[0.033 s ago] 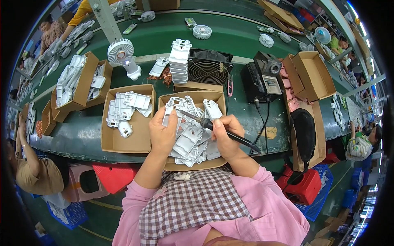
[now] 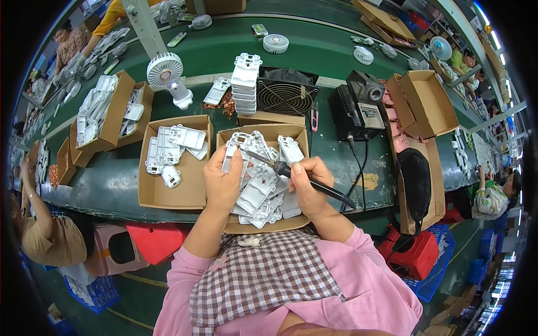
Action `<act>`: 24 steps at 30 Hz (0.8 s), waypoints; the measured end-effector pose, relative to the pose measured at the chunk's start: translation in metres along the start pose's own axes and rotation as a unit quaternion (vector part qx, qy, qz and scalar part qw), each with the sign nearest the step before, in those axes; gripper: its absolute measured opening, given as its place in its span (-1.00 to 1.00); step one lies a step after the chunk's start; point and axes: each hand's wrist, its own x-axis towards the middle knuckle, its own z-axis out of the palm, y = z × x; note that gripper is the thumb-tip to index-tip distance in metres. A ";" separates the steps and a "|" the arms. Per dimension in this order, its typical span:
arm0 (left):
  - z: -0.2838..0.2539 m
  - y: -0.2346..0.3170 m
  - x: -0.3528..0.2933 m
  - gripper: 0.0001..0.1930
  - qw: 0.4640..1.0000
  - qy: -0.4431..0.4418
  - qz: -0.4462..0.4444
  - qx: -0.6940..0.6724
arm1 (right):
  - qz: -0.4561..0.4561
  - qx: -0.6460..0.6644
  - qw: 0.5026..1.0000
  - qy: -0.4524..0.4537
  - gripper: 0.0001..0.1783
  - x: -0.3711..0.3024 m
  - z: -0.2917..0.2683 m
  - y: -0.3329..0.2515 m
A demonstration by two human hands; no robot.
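My left hand (image 2: 222,178) pinches a white plastic housing (image 2: 228,161) between thumb and fingers, above a cardboard box (image 2: 280,130). In my right hand (image 2: 311,187) is a soldering iron (image 2: 329,192), gripped by its black handle like a pen. Its metal tip slants left to the housing by my left thumb; whether the two touch, I cannot tell. Under both hands, a heap of white plastic housings (image 2: 256,192) fills the box. To the left, another cardboard box (image 2: 174,197) holds several similar white housings (image 2: 178,138).
Behind the boxes are a stack of white housings (image 2: 245,78), a black fan (image 2: 286,96) and a white handheld fan (image 2: 166,71). A black soldering station (image 2: 350,109) with a cable stands right. Tweezers (image 2: 314,117) lie near it. Co-workers sit at both sides.
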 end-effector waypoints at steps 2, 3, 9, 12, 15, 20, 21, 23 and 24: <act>0.000 0.000 0.000 -0.80 1.000 -0.001 0.013 -0.004 | -0.001 -0.002 1.000 -0.003 -0.82 0.000 0.000 0.000; 0.000 -0.001 0.000 -0.80 1.000 0.001 0.012 -0.002 | -0.003 -0.004 1.000 -0.004 -0.82 0.000 -0.001 0.001; -0.001 -0.002 0.000 -0.80 1.000 -0.003 0.007 -0.005 | 0.005 -0.009 1.000 -0.005 -0.83 0.000 -0.001 0.001; -0.001 -0.002 0.000 -0.80 1.000 -0.002 0.002 -0.001 | 0.009 -0.010 1.000 -0.005 -0.83 0.001 -0.001 0.001; -0.001 -0.002 0.000 -0.80 1.000 -0.002 0.011 0.000 | 0.010 -0.011 1.000 -0.004 -0.84 0.001 0.000 0.001; 0.001 -0.002 0.000 -0.86 1.000 0.008 0.022 0.007 | 0.017 -0.026 0.999 0.029 -0.79 0.001 0.000 -0.001; 0.002 -0.002 0.000 -0.86 0.999 0.009 0.033 0.002 | 0.022 -0.017 0.999 0.033 -0.79 0.001 0.000 -0.002; 0.000 -0.002 0.000 -0.86 1.000 -0.004 0.014 0.014 | 0.027 -0.006 0.999 0.034 -0.79 0.002 0.000 -0.003; -0.001 -0.001 0.000 -0.85 1.000 -0.009 -0.003 0.020 | 0.028 -0.004 0.999 0.032 -0.79 0.003 0.000 -0.003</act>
